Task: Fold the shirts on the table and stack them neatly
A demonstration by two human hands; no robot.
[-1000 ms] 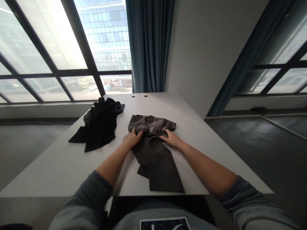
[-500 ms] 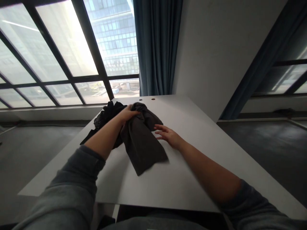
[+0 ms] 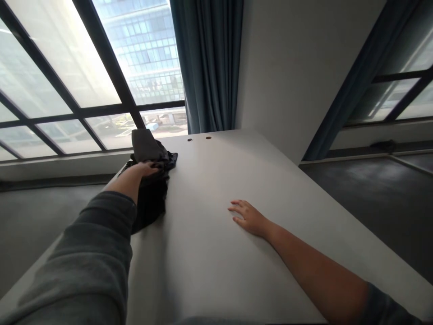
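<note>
Over the left side of the white table [image 3: 199,234], my left hand [image 3: 146,169] is closed on a dark grey garment [image 3: 145,143], with one part of it sticking up past my fingers. Black clothing [image 3: 150,205] lies bunched below and around that hand; where one piece ends and another begins is hard to make out. My right hand [image 3: 246,216] is on or just above the bare tabletop, palm down and fingers spread, holding nothing. It is well to the right of the clothes.
Two small round holes [image 3: 208,137] are set in the table's far edge. Behind it hang a blue curtain [image 3: 211,67] and a pale wall [image 3: 277,81]. A large framed window [image 3: 145,54] stands at the back left. Grey floor [image 3: 355,189] shows on both sides.
My left hand has carried the dark grey garment leftward from the table's middle onto the black clothing. My right hand, now away from the cloth, is slightly lower and further right. The view has shifted.
</note>
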